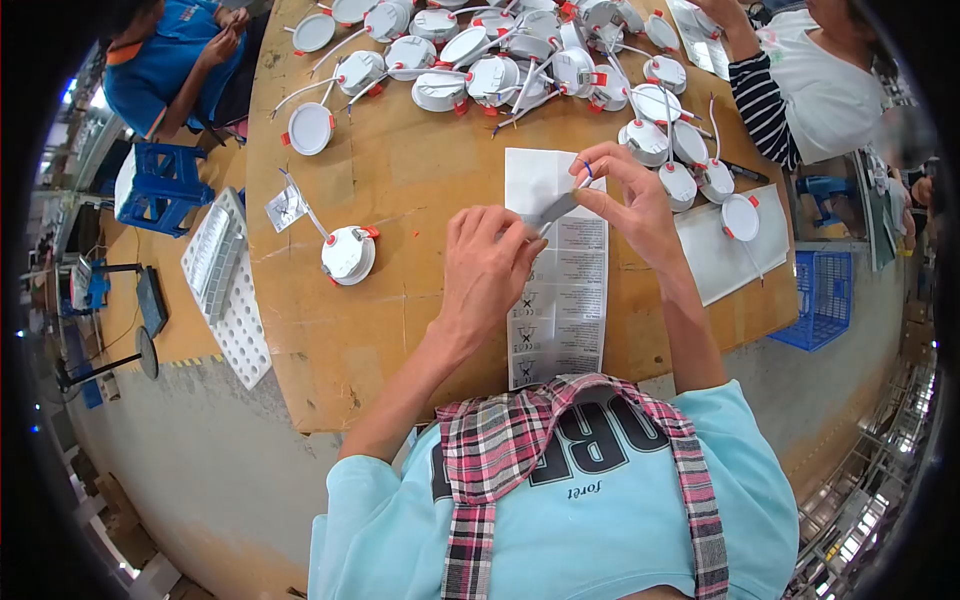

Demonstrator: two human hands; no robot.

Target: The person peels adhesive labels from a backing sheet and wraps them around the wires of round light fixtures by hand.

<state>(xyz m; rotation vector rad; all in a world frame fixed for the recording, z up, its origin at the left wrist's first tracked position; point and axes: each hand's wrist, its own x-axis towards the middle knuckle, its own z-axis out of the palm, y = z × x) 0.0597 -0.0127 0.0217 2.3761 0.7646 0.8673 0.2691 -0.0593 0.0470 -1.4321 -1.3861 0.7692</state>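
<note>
The right hand's [640, 200] thumb and fingers are clamped on the upper end of a grey strip [558, 208], where a thin blue-tipped lead [588, 170] pokes up. The left hand [480, 265] pinches the lower end, toward eight o'clock; its thumb and knuckles cover that tip, so the exact contact is hidden. What the strip is remains hard to make out (it is small and slightly blurred).

Beneath it lies a long printed sheet [557, 300], running twelve to six, its print too fine to read and its near end cut off by the plaid apron [505, 450]. Near nine o'clock sits a single round lamp [349, 256] on the brown table [410, 190]. At three another lamp [740, 217] rests on white paper [715, 272]. Around twelve, a lamp heap [493, 80] overlaps itself and leaves the frame. Persons at ten [170, 85] and two o'clock [825, 95] are cropped.
</note>
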